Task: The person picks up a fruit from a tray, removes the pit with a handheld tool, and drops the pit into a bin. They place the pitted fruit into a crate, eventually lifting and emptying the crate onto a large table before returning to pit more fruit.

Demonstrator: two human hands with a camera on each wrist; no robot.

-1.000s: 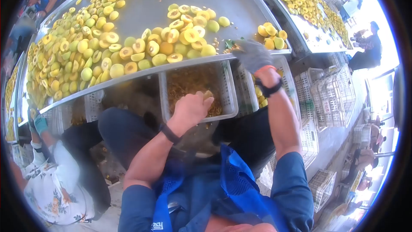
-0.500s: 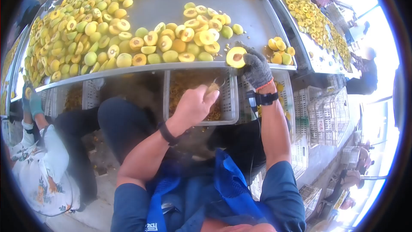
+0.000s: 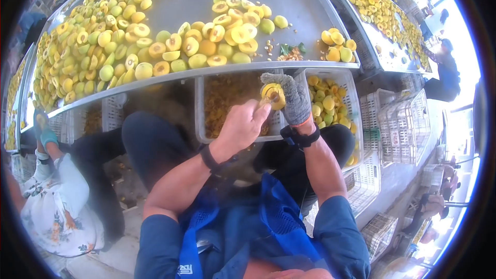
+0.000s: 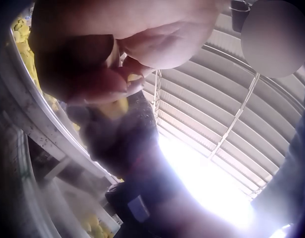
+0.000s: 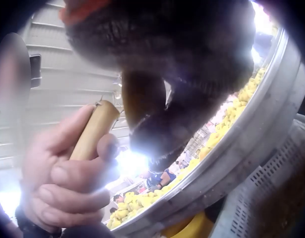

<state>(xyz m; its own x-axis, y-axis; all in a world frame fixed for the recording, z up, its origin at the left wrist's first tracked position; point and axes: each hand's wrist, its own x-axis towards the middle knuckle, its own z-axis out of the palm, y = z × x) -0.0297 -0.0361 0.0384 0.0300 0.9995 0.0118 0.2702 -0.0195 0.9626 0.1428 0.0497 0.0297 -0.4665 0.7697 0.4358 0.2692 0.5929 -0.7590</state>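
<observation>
Head view: left grip (image 3: 240,126) clenched a wooden handle (image 5: 96,130); beyond that handle's tip, right grip (image 3: 296,99) grasped halved fruit (image 3: 276,95).

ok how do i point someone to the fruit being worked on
Find the nearest metal table heaped with yellow fruit, then look just below its near edge in the head view, by the crate. There the gloved right hand holds a cut fruit beside the wooden handle in the bare left hand. Unlike its neighbours, which lie loose on the table, this one is gripped.
</observation>
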